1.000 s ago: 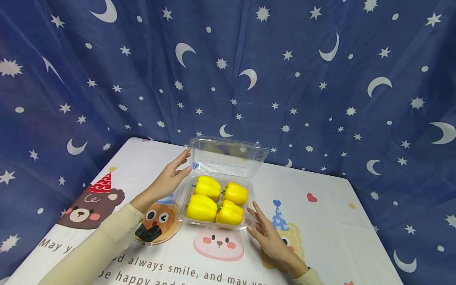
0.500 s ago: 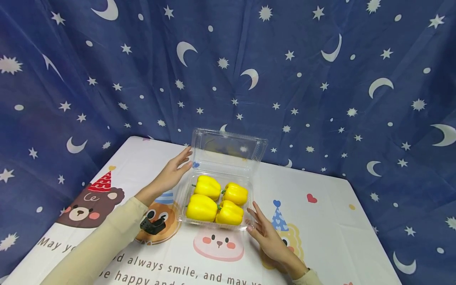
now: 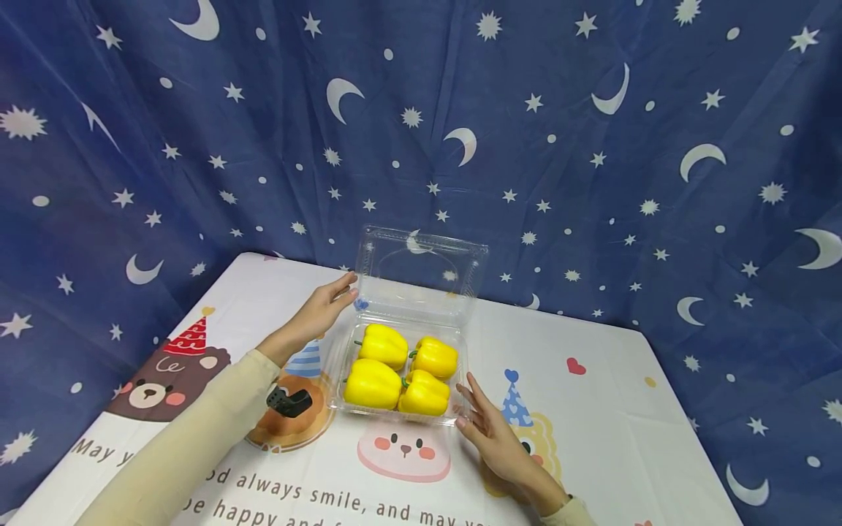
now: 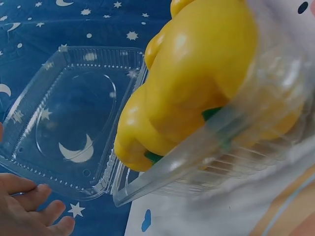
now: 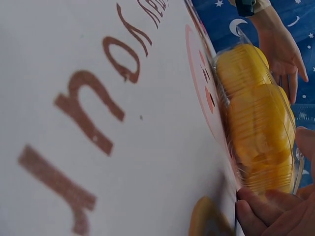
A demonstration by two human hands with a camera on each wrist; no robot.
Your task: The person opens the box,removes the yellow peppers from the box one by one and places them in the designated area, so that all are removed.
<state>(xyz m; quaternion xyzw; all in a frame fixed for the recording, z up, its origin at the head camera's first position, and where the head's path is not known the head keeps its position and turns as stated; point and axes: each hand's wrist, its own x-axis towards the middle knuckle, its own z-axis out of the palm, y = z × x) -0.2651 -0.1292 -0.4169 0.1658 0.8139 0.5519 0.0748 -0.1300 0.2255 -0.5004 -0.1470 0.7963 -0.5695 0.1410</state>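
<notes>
A clear plastic container point(image 3: 398, 416) sits on the table in the head view, its hinged lid point(image 3: 421, 281) raised and leaning back. Several yellow bell peppers point(image 3: 371, 383) with green stems fill its base. My left hand point(image 3: 320, 310) is beside the lid's left edge, fingers stretched out; whether they touch it I cannot tell. In the left wrist view the left fingers point(image 4: 37, 199) lie near the lid's rim. My right hand point(image 3: 496, 438) holds the container's front right corner between thumb and fingers. The fingers point(image 5: 261, 206) reach its end wall in the right wrist view.
A white tablecloth point(image 3: 605, 431) printed with cartoon animals and lettering covers the table. Behind it hangs a dark blue curtain point(image 3: 566, 190) with moons and stars. A black strap piece point(image 3: 289, 402) shows at the left wrist.
The lid has swung farther back, its top edge moving away from me. My left hand has shifted slightly forward and right. The right hand and the peppers stay where they were.
</notes>
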